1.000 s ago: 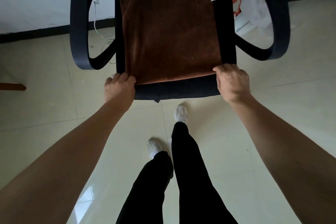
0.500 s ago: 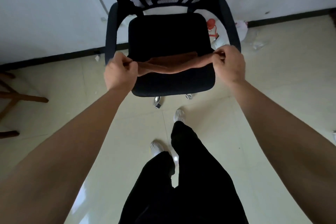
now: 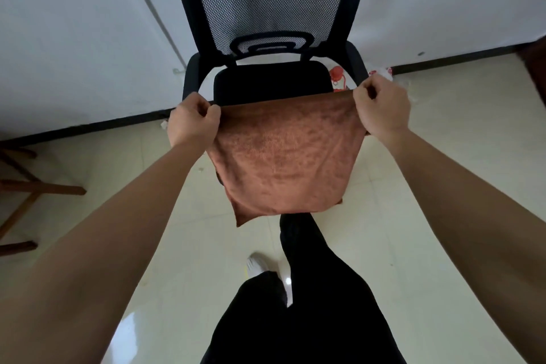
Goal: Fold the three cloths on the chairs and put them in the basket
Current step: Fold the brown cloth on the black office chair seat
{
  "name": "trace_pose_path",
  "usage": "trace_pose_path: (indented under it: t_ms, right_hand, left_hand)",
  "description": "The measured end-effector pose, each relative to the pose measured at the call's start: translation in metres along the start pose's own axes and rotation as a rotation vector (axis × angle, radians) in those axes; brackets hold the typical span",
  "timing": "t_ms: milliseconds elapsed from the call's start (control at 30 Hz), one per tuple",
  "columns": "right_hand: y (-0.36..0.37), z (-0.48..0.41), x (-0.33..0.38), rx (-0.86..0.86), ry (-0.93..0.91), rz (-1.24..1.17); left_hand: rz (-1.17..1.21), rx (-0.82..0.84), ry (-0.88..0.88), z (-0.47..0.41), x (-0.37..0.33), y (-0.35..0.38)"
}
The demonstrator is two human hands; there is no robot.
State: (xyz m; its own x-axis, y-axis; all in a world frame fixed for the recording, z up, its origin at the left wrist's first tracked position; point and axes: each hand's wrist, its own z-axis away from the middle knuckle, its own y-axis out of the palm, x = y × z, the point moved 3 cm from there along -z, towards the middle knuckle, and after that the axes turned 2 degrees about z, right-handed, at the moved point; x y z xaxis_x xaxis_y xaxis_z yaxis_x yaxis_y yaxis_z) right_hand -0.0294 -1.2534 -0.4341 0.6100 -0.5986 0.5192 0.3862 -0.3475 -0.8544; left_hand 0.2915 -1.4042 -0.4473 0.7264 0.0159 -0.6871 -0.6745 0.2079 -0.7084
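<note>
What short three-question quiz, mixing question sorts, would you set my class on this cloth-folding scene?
1. The left hand and right hand pinch the brown cloth at: A its top corners; B its bottom corners; C its middle.
2. True or false: the cloth lies flat on the office chair seat.
3. Is a basket in view?
Key: 1 A. 2 False, it hangs from the hands, not on the seat. 3 No.

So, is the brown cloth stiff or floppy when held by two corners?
Probably floppy: the brown cloth hangs limp below the left hand and right hand, its lower edge uneven. Likely light, since pinched corners alone carry it. Plush pile probably resists slipping.
</note>
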Motion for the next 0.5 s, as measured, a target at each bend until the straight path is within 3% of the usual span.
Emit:
trace_pose_path:
  t_ms: [300,500]
  right_hand:
    - [0.135,-0.15,-0.032,0.239,-0.203,0.237]
    - [0.201,-0.21,-0.054,0.252,-0.24,0.36]
  left_hand:
    - [-0.446,0.213,0.035,-0.159,0.029,0.114]
    - [-0.532,0.176,0.006,-0.225,0.051,0.17]
